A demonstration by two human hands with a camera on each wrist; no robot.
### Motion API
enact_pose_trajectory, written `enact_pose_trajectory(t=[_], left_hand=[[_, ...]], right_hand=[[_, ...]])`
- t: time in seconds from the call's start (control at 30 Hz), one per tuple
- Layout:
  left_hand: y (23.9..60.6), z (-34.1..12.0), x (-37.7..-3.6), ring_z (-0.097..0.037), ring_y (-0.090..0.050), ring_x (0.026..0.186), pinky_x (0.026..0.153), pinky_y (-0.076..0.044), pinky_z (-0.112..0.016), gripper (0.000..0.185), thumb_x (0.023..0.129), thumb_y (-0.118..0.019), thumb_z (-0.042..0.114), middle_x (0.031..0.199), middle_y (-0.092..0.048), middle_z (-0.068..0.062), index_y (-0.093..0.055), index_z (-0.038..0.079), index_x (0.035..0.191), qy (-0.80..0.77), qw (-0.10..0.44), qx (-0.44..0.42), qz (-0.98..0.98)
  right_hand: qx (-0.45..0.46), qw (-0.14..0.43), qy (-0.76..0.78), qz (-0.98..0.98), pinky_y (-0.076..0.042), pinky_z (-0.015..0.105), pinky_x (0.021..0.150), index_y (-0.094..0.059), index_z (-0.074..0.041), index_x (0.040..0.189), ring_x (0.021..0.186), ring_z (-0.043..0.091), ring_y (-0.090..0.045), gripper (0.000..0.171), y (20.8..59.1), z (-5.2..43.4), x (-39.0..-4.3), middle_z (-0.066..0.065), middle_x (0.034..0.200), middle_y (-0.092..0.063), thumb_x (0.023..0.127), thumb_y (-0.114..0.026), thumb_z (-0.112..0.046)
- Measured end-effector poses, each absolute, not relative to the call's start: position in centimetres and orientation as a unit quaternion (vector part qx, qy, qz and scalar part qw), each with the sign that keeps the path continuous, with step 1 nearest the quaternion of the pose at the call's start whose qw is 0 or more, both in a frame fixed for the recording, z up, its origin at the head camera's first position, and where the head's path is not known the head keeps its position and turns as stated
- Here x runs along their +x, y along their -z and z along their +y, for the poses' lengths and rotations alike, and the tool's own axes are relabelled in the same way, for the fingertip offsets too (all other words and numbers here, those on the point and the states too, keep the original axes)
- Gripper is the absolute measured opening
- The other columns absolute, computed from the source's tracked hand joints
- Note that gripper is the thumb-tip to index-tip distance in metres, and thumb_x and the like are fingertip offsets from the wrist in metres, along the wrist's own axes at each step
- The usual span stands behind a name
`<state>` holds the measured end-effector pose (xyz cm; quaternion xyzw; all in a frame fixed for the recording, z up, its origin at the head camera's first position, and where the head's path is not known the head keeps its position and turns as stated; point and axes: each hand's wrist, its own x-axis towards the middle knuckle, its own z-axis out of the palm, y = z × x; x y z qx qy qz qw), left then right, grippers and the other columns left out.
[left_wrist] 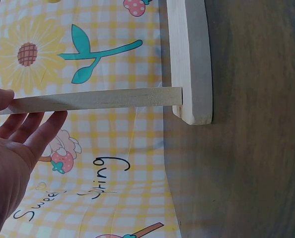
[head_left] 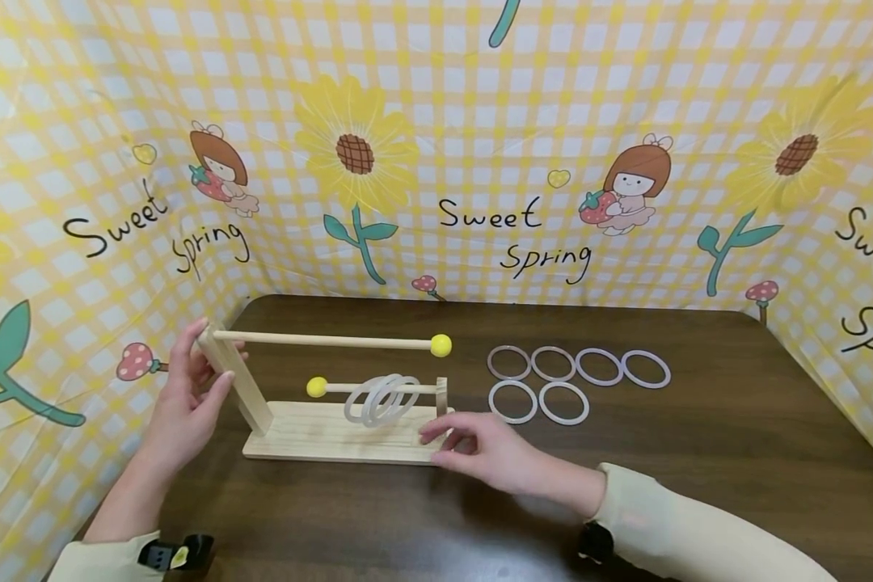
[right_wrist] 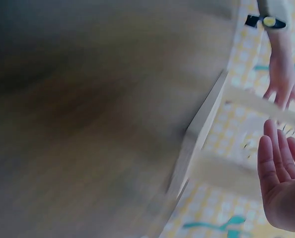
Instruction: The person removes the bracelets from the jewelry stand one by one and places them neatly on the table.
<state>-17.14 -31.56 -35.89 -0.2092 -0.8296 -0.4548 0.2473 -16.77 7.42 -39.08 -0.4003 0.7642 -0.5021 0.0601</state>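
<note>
Head view looks down from above; both close wrist views, the right perhaps motion-blurred, share the wooden stand.

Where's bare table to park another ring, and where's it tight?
Free: dark tabletop right of the loose rings toward the cloth wall, and the near strip in front of the wooden stand. Crowded: the stand's ends, with the left hand at its tall post and the right hand at its base corner.

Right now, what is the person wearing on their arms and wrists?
Both arms wear pale cream long sleeves. The left sleeve ends at a black wrist-worn device with a small yellow mark; the right sleeve ends at a black wrist band. Both the left hand and the right hand are bare, with no gloves or rings visible.
</note>
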Motion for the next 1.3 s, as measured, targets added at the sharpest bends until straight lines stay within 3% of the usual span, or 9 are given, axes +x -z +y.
enact_pose_trajectory(t=[0.23,0.5,0.93,1.3], left_hand=[[35.8,-31.4,-17.1,-0.001,-0.054,0.112,0.083,-0.044,-0.011,0.075,0.092,-0.045,-0.021,0.125,-0.051,0.018,-0.014,0.011,0.152,0.455,0.247,-0.204,-0.831],[35.9,-31.3,-16.9,0.001,-0.054,0.111,0.082,-0.045,-0.010,0.075,0.092,-0.045,-0.020,0.123,-0.052,0.019,-0.014,0.012,0.153,0.459,0.245,-0.190,-0.833],[35.9,-31.3,-17.0,-0.001,-0.055,0.111,0.083,-0.045,-0.011,0.076,0.091,-0.046,-0.021,0.123,-0.052,0.018,-0.015,0.012,0.152,0.458,0.248,-0.194,-0.831],[35.9,-31.2,-16.9,0.000,-0.055,0.110,0.082,-0.044,-0.010,0.076,0.091,-0.046,-0.021,0.122,-0.052,0.018,-0.015,0.012,0.152,0.457,0.251,-0.187,-0.833]], right_hand=[[-0.414,0.114,0.513,0.743,-0.053,0.023,0.072,-0.056,-0.005,0.133,0.101,0.013,-0.065,0.044,38.6,3.8,-16.3,0.009,0.130,-0.060,0.091,-0.069,-0.010],[-0.380,0.145,0.532,0.743,-0.052,0.022,0.074,-0.052,-0.006,0.138,0.107,0.010,-0.063,0.048,38.2,1.6,-16.5,0.009,0.133,-0.058,0.093,-0.067,-0.012],[-0.353,0.130,0.528,0.761,-0.051,0.020,0.076,-0.055,-0.012,0.138,0.104,0.005,-0.062,0.046,39.1,-0.6,-17.7,0.001,0.134,-0.057,0.093,-0.067,-0.014],[-0.333,0.105,0.528,0.774,-0.049,0.016,0.078,-0.049,-0.006,0.141,0.112,0.006,-0.059,0.049,39.3,-1.8,-17.0,0.003,0.141,-0.052,0.095,-0.063,-0.014]])
